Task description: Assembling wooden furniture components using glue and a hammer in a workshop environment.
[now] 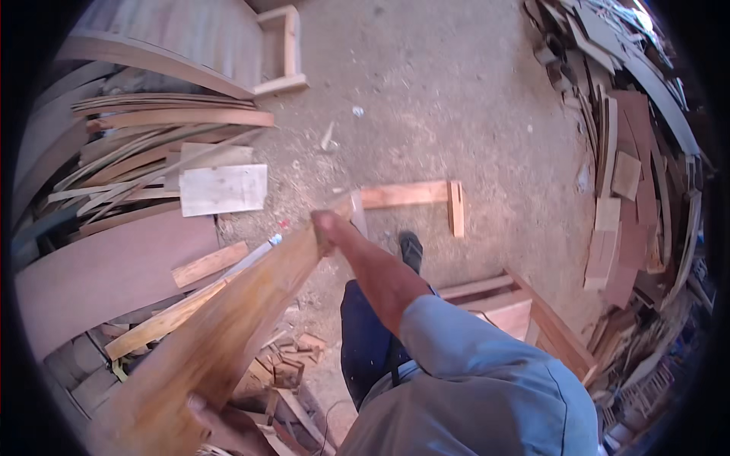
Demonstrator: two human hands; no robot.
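A long, wide wooden board (pixel 236 319) with brown-yellow grain runs slantwise from the lower left up to the middle. My right hand (pixel 327 230) is closed around its far end, the arm reaching across in front of me. Low down, my left hand (pixel 224 425) grips the board's edge nearer its close end; part of that hand is out of sight. Just past the far end there is a narrow wooden piece (pixel 403 194) with a short crosspiece (pixel 456 209). Whether it is joined to the board, I cannot tell.
Stacked strips and planks (pixel 175 118) line the left, near a pale panel (pixel 223 190) and a large wooden frame (pixel 289 45). Offcuts (pixel 293 361) lie beneath the board. A wooden frame (pixel 551 327) stands at my right; sheet scraps (pixel 631 152) are piled along the far right.
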